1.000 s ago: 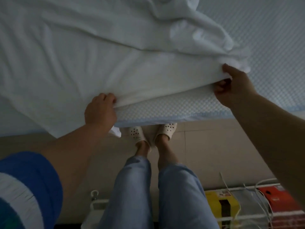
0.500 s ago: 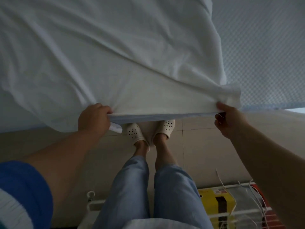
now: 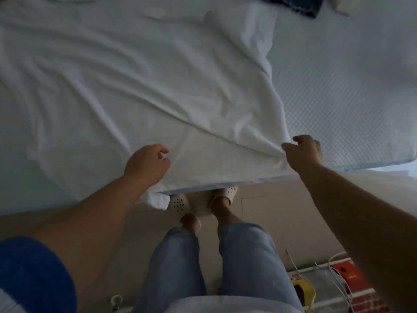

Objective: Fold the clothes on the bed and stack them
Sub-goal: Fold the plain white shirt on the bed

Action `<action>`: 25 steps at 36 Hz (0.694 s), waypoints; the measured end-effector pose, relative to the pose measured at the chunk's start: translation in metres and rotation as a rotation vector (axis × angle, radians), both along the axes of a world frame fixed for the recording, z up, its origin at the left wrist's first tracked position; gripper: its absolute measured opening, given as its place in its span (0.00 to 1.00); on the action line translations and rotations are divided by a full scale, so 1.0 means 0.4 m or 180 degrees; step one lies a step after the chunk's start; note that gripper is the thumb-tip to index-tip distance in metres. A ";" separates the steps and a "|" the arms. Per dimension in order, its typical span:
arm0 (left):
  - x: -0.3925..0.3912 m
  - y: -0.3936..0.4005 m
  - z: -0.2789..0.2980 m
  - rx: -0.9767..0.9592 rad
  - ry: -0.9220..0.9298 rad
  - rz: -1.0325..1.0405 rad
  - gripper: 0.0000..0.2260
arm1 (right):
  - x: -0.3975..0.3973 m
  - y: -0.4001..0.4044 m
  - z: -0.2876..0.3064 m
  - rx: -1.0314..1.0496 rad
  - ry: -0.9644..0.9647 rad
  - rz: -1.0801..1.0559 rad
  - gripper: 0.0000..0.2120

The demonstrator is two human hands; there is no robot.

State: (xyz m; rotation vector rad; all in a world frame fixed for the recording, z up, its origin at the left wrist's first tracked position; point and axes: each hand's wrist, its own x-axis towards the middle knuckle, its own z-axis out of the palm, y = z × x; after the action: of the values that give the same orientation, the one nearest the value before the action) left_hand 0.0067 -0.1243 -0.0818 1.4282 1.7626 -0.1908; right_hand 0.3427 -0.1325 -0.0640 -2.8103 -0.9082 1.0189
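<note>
Two hands: our left hand is hovering loosely curled at mid-frame; our right hand is pinching the white garment's corner.

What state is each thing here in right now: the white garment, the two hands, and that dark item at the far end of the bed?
white garment: spread out on the bed, wrinkled, not folded.
left hand: resting on the garment's near edge, fingers loosely curled.
right hand: pinching the garment's right corner.
dark cloth: lying at the bed's far end, mostly out of view.
</note>
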 end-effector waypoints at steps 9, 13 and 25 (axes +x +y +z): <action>0.127 0.241 -0.011 0.0348 0.0103 -0.0007 0.15 | 0.037 0.263 -0.047 0.0110 0.0486 0.0149 0.21; 0.191 0.363 -0.036 0.0543 0.0165 0.0103 0.17 | 0.061 0.389 -0.080 0.0236 0.1008 -0.0040 0.17; 0.273 0.575 -0.116 0.0473 0.0537 0.0176 0.24 | 0.042 0.632 -0.136 0.0208 0.2358 -0.0828 0.16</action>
State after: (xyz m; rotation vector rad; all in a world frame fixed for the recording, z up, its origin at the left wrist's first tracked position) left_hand 0.1159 0.1056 -0.1283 1.5031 1.9870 -0.1573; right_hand 0.3593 0.1205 -0.1182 -2.1147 -0.4561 1.7363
